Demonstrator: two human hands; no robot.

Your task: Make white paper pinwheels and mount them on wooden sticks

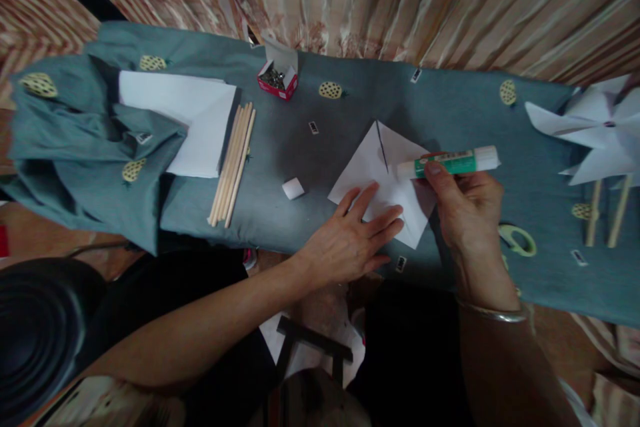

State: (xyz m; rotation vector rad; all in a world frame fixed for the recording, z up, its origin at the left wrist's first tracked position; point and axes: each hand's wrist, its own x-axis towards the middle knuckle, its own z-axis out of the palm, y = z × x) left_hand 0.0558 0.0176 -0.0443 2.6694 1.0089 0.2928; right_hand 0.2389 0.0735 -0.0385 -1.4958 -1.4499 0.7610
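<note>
Spread fingers of my left hand (pixel 350 237) press flat on a white square of paper (pixel 367 160), which lies turned like a diamond on the cloth. A dark slit or line runs inward from its far corner. My right hand (pixel 465 203) grips a green and white glue stick (pixel 453 163), its uncapped end pointing left just over the paper. Whether that end touches the sheet I cannot tell. A small white cap (pixel 293 188) lies on the cloth left of the paper. Partly behind my right wrist are light-green-handled scissors (pixel 520 240).
A stack of white paper (pixel 200 127) and several wooden sticks (pixel 233 163) lie to the left. An open red box of small metal pins (pixel 278 80) stands at the back. White paper pinwheels (pixel 600 127) on sticks lie far right. A pleated curtain (pixel 350 0) hangs behind the grey-green tablecloth (pixel 280 147).
</note>
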